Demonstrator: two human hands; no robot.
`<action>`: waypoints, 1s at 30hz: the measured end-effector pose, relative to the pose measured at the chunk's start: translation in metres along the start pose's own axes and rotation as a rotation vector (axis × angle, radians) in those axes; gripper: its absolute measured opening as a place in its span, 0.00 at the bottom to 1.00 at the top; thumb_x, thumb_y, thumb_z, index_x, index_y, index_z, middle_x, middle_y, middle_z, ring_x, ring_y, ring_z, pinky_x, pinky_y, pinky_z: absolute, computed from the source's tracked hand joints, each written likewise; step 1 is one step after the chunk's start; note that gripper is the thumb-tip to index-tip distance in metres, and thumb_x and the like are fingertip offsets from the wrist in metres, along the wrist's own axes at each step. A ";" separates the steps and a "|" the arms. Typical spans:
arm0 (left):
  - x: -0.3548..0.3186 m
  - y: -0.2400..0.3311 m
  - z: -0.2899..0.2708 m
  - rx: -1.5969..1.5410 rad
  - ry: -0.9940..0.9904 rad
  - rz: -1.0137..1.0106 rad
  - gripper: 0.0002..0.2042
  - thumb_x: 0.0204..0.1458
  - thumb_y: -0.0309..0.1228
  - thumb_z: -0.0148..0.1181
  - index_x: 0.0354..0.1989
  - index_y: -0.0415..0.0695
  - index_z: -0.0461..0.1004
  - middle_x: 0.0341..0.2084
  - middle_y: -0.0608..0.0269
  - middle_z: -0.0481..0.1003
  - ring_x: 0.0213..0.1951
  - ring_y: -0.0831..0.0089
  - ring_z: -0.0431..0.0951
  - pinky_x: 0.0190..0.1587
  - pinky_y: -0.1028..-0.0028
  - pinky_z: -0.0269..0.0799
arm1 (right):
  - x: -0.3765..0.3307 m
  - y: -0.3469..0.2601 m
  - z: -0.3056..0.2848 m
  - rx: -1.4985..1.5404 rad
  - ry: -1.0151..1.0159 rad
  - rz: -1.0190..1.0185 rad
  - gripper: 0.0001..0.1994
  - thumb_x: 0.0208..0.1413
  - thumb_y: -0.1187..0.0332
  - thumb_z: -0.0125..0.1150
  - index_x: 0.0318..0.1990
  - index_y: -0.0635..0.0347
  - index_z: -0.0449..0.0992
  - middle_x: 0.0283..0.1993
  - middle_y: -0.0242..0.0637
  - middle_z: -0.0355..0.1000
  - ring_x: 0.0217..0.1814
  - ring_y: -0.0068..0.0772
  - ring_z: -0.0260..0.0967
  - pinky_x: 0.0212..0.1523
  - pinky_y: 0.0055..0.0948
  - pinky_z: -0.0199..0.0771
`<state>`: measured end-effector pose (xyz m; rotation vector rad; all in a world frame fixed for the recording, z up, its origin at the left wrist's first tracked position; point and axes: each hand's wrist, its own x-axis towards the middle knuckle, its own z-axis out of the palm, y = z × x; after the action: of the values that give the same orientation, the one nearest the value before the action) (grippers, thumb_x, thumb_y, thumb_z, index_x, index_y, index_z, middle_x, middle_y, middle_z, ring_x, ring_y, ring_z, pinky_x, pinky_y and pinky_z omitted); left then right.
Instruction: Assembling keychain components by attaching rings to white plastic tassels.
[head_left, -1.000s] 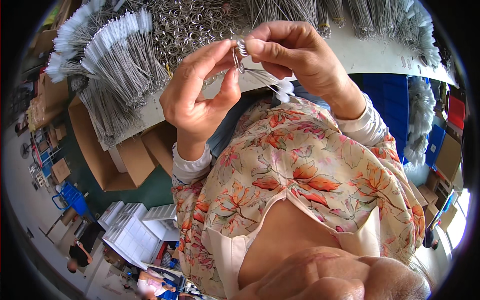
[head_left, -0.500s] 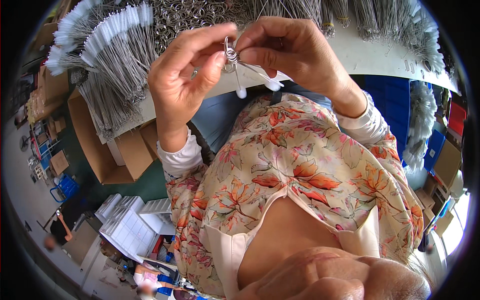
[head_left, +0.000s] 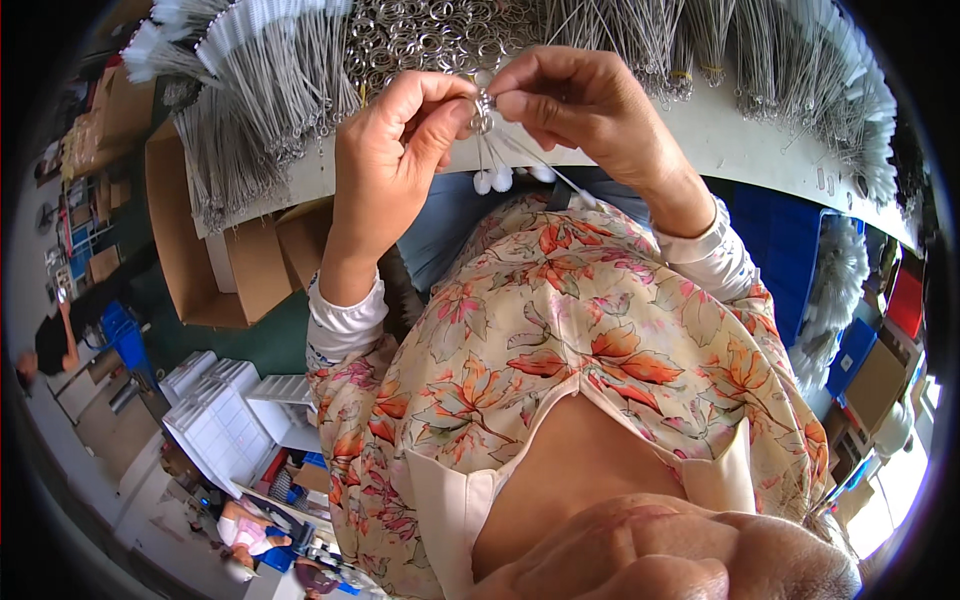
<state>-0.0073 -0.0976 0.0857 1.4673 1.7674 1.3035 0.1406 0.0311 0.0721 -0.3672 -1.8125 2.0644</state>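
A cream blouse printed with orange and green leaves [head_left: 560,340] is seen near. White-tipped grey wire brushes [head_left: 255,60] are piled on the white desk [head_left: 740,150] far off. Brown cardboard boxes [head_left: 200,250] are shown left, blue crates [head_left: 780,250] right.

White worktable [head_left: 740,150] across far side, edge curving left to right. On it: heap of loose metal rings [head_left: 420,35] at far centre; bundles of thin wire pieces with white tips [head_left: 250,90] fanned at left, some overhanging near edge; more wire bundles [head_left: 700,40] along far right, reaching right end.
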 end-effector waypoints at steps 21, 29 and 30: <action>-0.066 -0.010 -0.043 -0.589 0.476 0.070 0.08 0.55 0.26 0.50 0.36 0.34 0.72 0.33 0.52 0.75 0.36 0.65 0.76 0.39 0.70 0.73 | 0.013 0.046 0.069 -0.030 -0.151 -0.049 0.09 0.51 0.72 0.61 0.38 0.66 0.74 0.34 0.33 0.73 0.37 0.18 0.68 0.39 0.18 0.68; -0.198 -0.090 -0.096 -0.105 0.508 -0.425 0.07 0.56 0.26 0.48 0.30 0.36 0.70 0.28 0.59 0.75 0.26 0.76 0.75 0.33 0.78 0.69 | 0.001 0.065 0.063 -0.145 -0.220 0.224 0.07 0.53 0.74 0.57 0.38 0.68 0.74 0.34 0.31 0.73 0.37 0.16 0.66 0.40 0.16 0.65; -0.214 -0.118 -0.088 -0.002 0.517 -0.528 0.06 0.55 0.26 0.48 0.30 0.38 0.70 0.26 0.59 0.75 0.26 0.76 0.75 0.31 0.78 0.69 | 0.001 0.071 0.065 -0.145 -0.227 0.233 0.07 0.53 0.74 0.57 0.38 0.68 0.74 0.34 0.31 0.73 0.37 0.16 0.66 0.40 0.16 0.65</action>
<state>-0.0710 -0.3244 -0.0233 0.6006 2.2627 1.4565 0.1048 -0.0340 0.0112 -0.4144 -2.1520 2.2110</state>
